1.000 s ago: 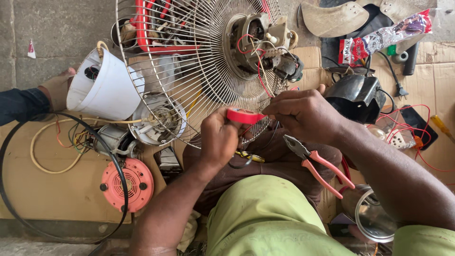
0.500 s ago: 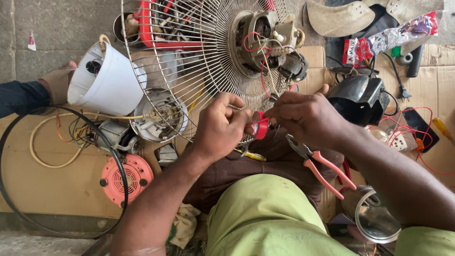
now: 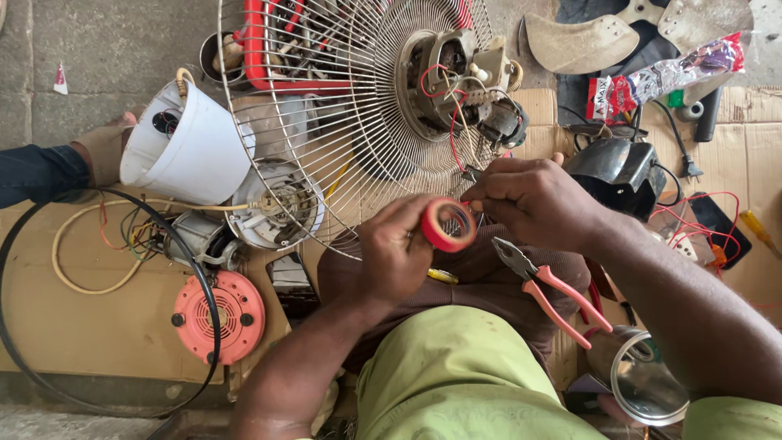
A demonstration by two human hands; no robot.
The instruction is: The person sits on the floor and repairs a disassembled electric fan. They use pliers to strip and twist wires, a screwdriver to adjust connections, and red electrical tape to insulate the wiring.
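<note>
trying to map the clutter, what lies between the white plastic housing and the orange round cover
In the head view, a grey motor with loose coloured wires lies between the white plastic housing and the orange round cover, and a black cable crosses there too.

Both bare forearms reach up from the bottom edge to mid-frame. The left hand (image 3: 397,253) is curled, fingers closed in a grip. The right hand (image 3: 533,200), just beside it, pinches with fingertips together.

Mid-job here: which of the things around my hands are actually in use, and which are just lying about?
In use:
left hand holding red tape roll
right hand at the red wires
fan motor in wire guard

Lying about:
pliers
white housing, held by another person
orange round cover
fan blade
</note>
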